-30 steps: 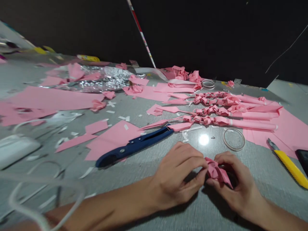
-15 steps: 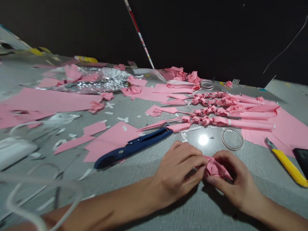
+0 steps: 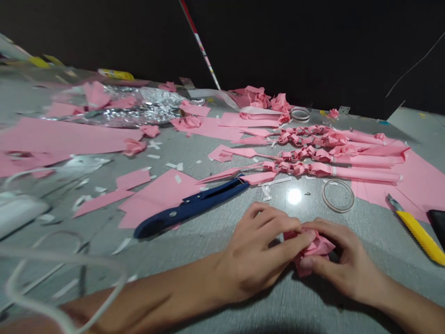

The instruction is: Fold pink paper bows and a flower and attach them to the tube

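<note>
A small folded piece of pink paper [image 3: 321, 245] is between my two hands, above the grey table's near side. My left hand [image 3: 260, 253] is closed on its left part, with the index finger laid over the top. From the right, my right hand [image 3: 347, 260] pinches it between thumb and curled fingers. Part of the paper is hidden behind the fingers. Just beyond my hands lies a roll of tape [image 3: 324, 197]. Left of that is a long dark blue tool [image 3: 187, 206] with a metal rivet, its tip near pink paper strips.
Pink paper chains [image 3: 299, 168] with rolled paper tubes [image 3: 368, 174] lie across the middle. At right is a yellow box cutter [image 3: 420, 236], blade exposed. Crinkled silver foil [image 3: 149, 104] and pink sheets [image 3: 69, 139] cover the back left. A white cable [image 3: 118, 283] loops over my left forearm.
My left index finger has moved right, over the top of the folded pink paper. A pink flap now shows below the right thumb. The view has shifted slightly.
</note>
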### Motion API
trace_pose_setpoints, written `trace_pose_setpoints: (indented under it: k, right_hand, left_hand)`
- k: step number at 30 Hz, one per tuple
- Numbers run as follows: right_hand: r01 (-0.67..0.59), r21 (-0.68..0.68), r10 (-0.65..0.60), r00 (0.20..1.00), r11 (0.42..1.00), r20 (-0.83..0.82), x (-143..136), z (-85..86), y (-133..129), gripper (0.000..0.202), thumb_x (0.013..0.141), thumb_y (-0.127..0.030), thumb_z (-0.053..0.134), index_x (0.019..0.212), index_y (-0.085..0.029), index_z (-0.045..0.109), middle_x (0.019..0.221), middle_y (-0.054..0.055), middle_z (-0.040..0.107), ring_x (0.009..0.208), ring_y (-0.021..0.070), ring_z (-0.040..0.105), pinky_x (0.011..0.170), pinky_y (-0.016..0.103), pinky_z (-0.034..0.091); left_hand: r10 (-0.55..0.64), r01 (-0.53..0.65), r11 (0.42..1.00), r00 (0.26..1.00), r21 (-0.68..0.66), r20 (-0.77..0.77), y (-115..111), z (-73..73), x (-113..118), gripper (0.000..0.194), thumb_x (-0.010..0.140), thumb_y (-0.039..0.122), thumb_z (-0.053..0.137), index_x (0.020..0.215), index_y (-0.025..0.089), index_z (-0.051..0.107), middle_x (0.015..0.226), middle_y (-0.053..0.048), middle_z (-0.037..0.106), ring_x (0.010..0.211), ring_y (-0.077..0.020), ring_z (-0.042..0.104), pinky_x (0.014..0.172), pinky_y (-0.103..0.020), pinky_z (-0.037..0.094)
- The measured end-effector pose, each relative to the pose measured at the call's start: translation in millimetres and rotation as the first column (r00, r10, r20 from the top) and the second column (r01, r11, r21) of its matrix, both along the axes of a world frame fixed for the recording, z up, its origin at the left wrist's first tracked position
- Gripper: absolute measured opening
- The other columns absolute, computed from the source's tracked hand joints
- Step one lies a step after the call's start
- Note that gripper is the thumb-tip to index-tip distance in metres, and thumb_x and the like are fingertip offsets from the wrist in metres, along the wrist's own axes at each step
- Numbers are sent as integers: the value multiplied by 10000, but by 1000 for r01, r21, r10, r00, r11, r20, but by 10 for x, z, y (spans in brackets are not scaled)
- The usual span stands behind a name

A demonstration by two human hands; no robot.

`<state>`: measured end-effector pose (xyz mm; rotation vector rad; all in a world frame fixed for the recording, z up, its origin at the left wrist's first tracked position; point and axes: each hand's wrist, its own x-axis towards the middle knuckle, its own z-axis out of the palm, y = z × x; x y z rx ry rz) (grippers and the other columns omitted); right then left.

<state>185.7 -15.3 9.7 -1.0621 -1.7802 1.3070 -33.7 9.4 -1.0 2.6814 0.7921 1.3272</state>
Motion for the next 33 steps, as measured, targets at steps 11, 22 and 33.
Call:
trace_pose_setpoints:
  k: [11, 22, 33]
  right_hand:
    - [-3, 78, -2, 998, 997, 68, 20, -43, -20, 200, 995, -346, 768, 1181, -277, 798, 925, 18, 782, 793, 188, 703, 721, 312, 559]
    - [5, 69, -10, 997, 998, 81, 3, -36, -5, 175, 1003, -349, 723, 1109, -223, 784, 892, 23, 774, 775, 181, 683, 728, 320, 541]
    - [11, 26, -11, 1000, 1000, -3, 22, -66, -3, 370, 933, -449, 827, 1233, -241, 769, 1000, 47, 810, 869, 222, 759, 777, 371, 640]
  left_hand:
    - [-60, 63, 991, 998, -122, 29, 1, 100, 18, 129, 1043, 99, 566, 1041, 211, 629, 938, -1, 789, 829, -158, 701, 802, -326, 498]
    - [-69, 69, 996, 998, -57, -12, 5, 75, 10, 92, 1029, 118, 590, 1035, 206, 618, 913, 16, 805, 789, -148, 709, 786, -325, 480]
    - [-52, 63, 986, 996, -155, 72, 27, 61, 13, 162, 1025, 90, 601, 1115, 213, 658, 942, -16, 795, 818, -166, 719, 770, -326, 529]
